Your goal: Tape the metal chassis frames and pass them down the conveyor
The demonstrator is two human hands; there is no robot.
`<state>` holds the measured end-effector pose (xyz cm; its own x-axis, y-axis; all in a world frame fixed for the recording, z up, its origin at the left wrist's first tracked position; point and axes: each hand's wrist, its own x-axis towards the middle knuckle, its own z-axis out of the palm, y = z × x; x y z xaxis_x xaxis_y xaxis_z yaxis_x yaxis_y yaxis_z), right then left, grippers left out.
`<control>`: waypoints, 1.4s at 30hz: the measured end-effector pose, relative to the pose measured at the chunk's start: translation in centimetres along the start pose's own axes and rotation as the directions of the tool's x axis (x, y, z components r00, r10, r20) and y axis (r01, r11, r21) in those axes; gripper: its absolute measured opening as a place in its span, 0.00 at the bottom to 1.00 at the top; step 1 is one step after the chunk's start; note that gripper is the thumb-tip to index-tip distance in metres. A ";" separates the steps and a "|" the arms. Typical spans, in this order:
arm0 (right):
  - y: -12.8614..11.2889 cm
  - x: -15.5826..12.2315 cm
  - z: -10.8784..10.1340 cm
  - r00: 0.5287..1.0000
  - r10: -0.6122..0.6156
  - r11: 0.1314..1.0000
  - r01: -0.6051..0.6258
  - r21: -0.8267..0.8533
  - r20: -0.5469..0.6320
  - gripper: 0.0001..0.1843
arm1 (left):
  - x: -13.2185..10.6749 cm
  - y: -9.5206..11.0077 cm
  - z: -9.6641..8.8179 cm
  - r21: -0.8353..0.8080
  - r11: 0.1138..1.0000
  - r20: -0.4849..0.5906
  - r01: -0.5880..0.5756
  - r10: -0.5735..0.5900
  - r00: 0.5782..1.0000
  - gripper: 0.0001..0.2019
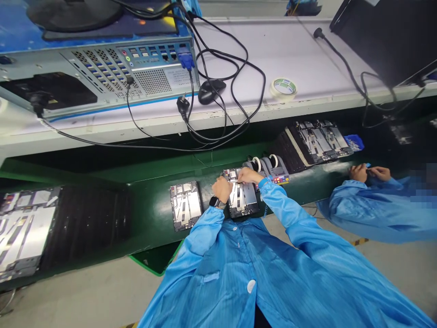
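My left hand (222, 187), with a dark watch (215, 202) on its wrist, is closed over the left side of an opened tablet-like device (243, 200). Across from it, my right hand (249, 175) pinches above the device's upper part. A thin whitish strip (235, 181) shows between the fingertips of both hands, too small to name surely. Silvery plates and dark circuit parts fill the device, which lies flat on the green bench. A second opened device (186, 206) lies just left of my left hand.
Tape dispensers (278, 168) with white rolls stand behind my right hand. Stacked devices (321, 143) sit at right, more (25, 232) at far left. A co-worker's hands (370, 173) are at right. Above, a shelf (239, 107) carries a computer (136, 73), cables, a mouse (210, 91) and a tape roll (284, 86).
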<state>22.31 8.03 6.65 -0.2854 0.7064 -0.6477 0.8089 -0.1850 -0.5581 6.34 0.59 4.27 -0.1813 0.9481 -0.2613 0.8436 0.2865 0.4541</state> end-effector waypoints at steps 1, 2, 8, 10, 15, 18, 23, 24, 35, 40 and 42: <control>0.3 -0.3 -0.2 1.000 0.011 0.999 -0.011 0.050 -0.009 0.09 | 0.1 0.0 0.1 -0.010 1.000 0.005 0.001 -0.001 1.000 0.15; 0.5 -0.7 -0.3 1.000 0.023 0.994 -0.020 0.105 -0.022 0.10 | 0.1 -0.1 0.1 -0.026 1.000 0.010 0.005 -0.004 1.000 0.15; 2.7 -1.9 0.6 0.993 0.087 0.931 -0.052 0.361 -0.080 0.15 | -2.3 -1.2 -0.4 -0.124 0.990 -0.143 -0.074 0.055 0.988 0.17; 3.3 -1.9 1.3 0.989 0.105 0.909 -0.051 0.414 -0.108 0.13 | -4.2 -1.3 -0.4 -0.136 0.958 -0.192 -0.251 0.223 0.956 0.20; 4.4 -1.6 2.7 0.975 0.128 0.879 -0.026 0.477 -0.182 0.12 | -8.2 -1.0 1.6 -0.070 0.768 0.034 -0.637 0.640 0.768 0.28; 4.9 -1.3 3.2 0.973 0.128 0.875 -0.019 0.484 -0.193 0.13 | -8.6 -0.8 3.1 -0.022 0.773 0.100 -0.634 0.633 0.768 0.31; 5.4 -0.6 3.7 0.966 0.137 0.897 -0.027 0.441 -0.218 0.11 | -8.2 -0.7 3.8 0.047 0.781 0.109 -0.623 0.616 0.780 0.31; 5.5 -0.5 3.8 0.966 0.134 0.902 -0.027 0.431 -0.221 0.10 | -8.2 -0.7 3.7 0.055 0.780 0.108 -0.624 0.616 0.780 0.31; 4.8 -1.0 3.6 0.947 0.120 0.961 -0.036 0.274 -0.296 0.09 | -8.7 -0.1 3.9 0.260 0.742 0.148 -0.617 0.601 0.785 0.30; 4.5 -1.2 3.7 0.921 0.090 0.991 -0.045 0.124 -0.380 0.07 | -8.8 0.0 3.9 0.301 0.730 0.158 -0.613 0.596 0.787 0.30; 4.4 -1.2 3.8 0.904 0.066 0.997 -0.042 0.064 -0.423 0.06 | -8.8 0.0 3.9 0.300 0.732 0.159 -0.612 0.595 0.788 0.30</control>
<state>24.31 3.75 3.00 0.0129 0.9154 -0.4023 0.7855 -0.2582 -0.5624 9.88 -8.30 3.22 0.4390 0.8956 -0.0713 0.8797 -0.4124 0.2367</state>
